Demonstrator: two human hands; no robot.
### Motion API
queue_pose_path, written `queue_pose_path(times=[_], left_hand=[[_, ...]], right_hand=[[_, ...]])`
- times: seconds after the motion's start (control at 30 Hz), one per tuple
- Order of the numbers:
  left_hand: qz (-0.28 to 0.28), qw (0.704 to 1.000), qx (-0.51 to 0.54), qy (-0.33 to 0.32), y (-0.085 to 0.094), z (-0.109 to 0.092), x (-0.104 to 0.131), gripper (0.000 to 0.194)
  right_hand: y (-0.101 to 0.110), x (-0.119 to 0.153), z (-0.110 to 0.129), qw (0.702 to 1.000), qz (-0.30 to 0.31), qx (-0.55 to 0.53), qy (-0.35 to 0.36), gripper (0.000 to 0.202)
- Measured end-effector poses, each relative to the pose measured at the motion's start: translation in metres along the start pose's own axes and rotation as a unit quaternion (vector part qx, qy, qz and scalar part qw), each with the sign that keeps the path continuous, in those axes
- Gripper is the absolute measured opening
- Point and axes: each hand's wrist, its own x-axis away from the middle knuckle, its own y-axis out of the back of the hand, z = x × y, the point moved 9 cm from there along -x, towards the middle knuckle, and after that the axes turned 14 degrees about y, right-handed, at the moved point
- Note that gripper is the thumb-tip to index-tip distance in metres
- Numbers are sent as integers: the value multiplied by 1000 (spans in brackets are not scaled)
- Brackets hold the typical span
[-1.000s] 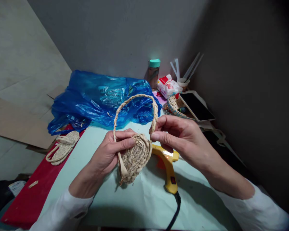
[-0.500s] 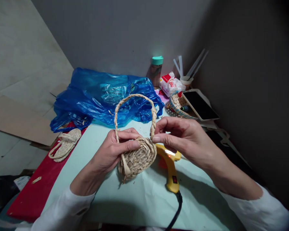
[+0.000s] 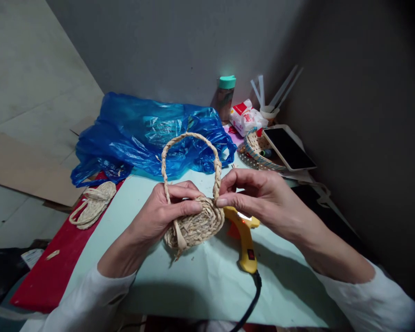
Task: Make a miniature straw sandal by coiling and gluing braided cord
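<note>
A woven straw piece, flat and oval with coiled braid, is pinched at its upper left by my left hand. A braided straw handle arches above it. My right hand pinches the right end of that handle where it meets the woven edge. One flat loose strip hangs at the piece's left side. Beneath my right hand, a yellow glue gun with a lit red light and a black cord lies on the pale green sheet.
A blue plastic bag spreads across the back. At left, a straw bundle lies on a red surface. Back right hold a capped bottle, tissue pack, cup of white sticks, basket and tablet.
The woven piece and handle have shifted slightly left, and the piece's lower edge has tipped up a little. Both hands keep their grip.
</note>
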Motion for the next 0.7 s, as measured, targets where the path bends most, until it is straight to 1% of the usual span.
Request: queue_pose_path(times=[0.13, 0.3, 0.4, 0.5, 0.6, 0.7], left_hand=[[6, 999, -35, -10, 1, 0, -1, 7], [12, 997, -68, -16, 1, -1, 0, 11], [22, 995, -93, -10, -3, -2, 1, 10], [32, 993, -113, -7, -6, -1, 1, 9], [36, 990, -137, -3, -7, 1, 0, 8], [39, 987, -154, 7, -9, 4, -1, 7]], right_hand=[[-1, 1, -4, 1000, 4, -9, -10, 12], [-4, 2, -13, 997, 7, -48, -53, 20], [-7, 3, -20, 994, 32, -67, -83, 23], [-12, 5, -30, 987, 69, -89, -117, 25], [-16, 7, -37, 979, 99, -114, -140, 28], [-18, 10, -41, 974, 118, -113, -158, 29]])
